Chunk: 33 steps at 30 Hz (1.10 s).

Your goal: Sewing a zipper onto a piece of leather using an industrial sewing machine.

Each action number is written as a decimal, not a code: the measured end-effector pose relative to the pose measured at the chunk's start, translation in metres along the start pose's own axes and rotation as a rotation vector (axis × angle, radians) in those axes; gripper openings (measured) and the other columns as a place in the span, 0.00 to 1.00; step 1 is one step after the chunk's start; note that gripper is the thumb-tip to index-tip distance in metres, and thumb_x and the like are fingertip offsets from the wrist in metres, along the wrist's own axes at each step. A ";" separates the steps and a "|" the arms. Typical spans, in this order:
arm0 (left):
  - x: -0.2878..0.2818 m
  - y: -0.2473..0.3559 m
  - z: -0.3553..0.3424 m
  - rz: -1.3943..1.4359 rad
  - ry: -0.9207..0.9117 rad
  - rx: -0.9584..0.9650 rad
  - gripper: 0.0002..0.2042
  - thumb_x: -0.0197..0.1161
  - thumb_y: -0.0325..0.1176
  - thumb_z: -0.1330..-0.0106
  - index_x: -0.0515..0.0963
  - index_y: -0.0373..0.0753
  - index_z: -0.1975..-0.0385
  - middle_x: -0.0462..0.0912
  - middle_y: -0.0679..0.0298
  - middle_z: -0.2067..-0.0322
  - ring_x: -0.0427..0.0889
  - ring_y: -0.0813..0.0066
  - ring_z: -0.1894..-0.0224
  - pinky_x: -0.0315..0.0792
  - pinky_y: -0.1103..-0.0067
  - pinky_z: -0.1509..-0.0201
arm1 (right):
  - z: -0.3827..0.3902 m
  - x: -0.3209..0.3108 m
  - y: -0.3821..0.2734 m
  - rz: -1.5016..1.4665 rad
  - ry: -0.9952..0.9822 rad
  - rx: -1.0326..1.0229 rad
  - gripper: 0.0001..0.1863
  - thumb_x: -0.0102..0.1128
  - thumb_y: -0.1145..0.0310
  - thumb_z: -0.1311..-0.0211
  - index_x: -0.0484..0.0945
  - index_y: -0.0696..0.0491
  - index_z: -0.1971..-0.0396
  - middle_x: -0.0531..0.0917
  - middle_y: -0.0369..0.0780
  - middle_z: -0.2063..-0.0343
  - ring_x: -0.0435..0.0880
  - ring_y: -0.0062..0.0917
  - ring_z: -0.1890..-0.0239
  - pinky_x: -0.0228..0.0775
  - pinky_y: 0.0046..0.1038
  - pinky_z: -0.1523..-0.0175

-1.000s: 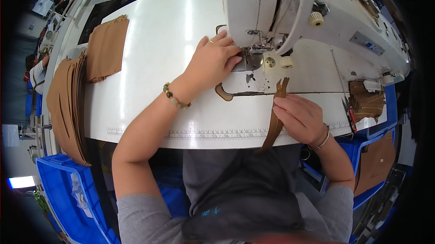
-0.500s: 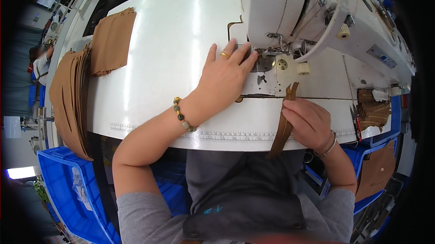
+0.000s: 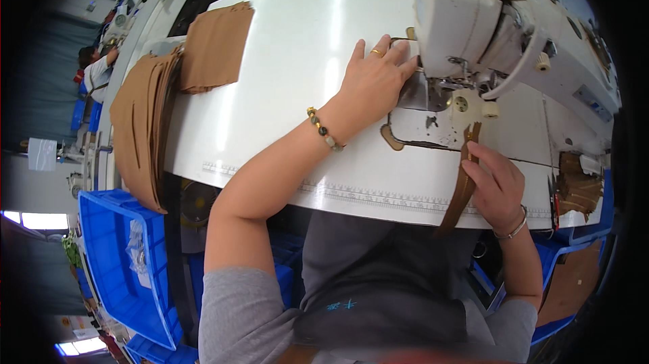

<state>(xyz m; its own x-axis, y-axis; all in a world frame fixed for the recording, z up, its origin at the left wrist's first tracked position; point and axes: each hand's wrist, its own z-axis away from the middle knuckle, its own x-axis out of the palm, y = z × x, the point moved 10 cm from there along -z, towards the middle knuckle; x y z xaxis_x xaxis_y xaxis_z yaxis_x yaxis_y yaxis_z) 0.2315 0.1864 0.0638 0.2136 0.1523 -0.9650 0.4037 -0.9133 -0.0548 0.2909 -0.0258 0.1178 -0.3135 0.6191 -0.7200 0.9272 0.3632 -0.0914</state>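
Pinching a brown zipper (image 3: pixel 460 193) with the right hand (image 3: pixel 498 187) across the white tabletop's front edge; spreading the left hand (image 3: pixel 376 87), curled a second ago, beside the needle plate (image 3: pixel 427 97), seemingly leaving the presser foot (image 3: pixel 454 83) clearer.

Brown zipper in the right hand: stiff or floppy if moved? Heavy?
Probably floppy: the brown zipper is a long, thin strip that curves down past the edge of the white table. Likely light, since the right hand holds it in a fingertip pinch. The teeth along it may add slight stiffness.
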 end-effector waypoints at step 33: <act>-0.038 0.035 0.119 0.389 -0.485 -0.204 0.32 0.64 0.36 0.30 0.65 0.26 0.30 0.86 0.44 0.72 0.86 0.41 0.67 0.80 0.56 0.60 | -0.002 0.018 -0.010 -0.020 -0.177 -0.036 0.19 0.65 0.74 0.48 0.83 0.56 0.53 0.87 0.42 0.50 0.86 0.38 0.46 0.81 0.39 0.42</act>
<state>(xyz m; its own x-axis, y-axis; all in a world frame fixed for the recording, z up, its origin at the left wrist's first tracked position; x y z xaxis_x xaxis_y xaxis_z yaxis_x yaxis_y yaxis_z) 0.1318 0.1040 0.0683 -0.0279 -0.4056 -0.9136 0.5488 -0.7701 0.3251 0.2761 -0.0169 0.1073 -0.2881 0.4800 -0.8286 0.9121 0.4010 -0.0849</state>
